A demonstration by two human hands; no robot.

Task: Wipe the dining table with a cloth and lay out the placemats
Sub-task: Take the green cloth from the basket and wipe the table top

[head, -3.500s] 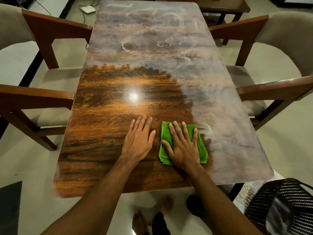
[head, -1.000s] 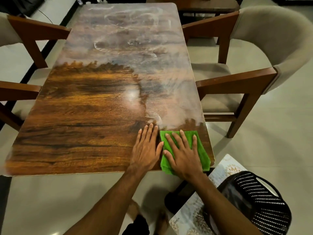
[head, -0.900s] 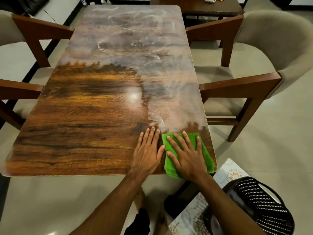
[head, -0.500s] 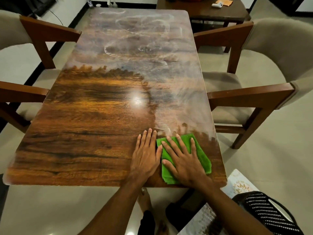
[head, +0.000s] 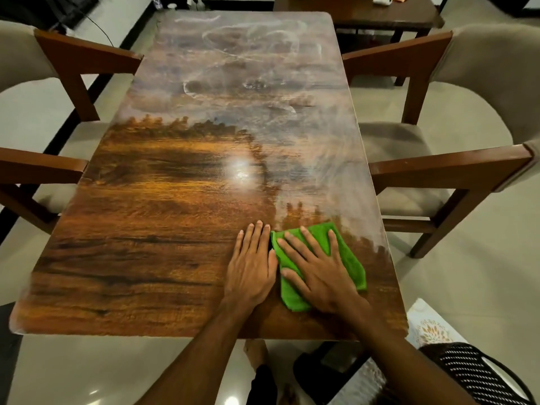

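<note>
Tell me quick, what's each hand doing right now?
Left hand: open, flat on the table, holding nothing.
Right hand: open, fingers spread, pressing the green cloth onto the table.

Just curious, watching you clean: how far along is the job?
Done: the table's near left part shines clean. In hand: the right hand presses the green cloth near the right edge. Left: the hazy far half, then placemats, none laid yet.

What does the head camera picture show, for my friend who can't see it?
A right hand presses a green cloth flat on a wooden dining table, the left hand flat beside it. The table's near-left part shines; the far and right parts look hazy.
</note>
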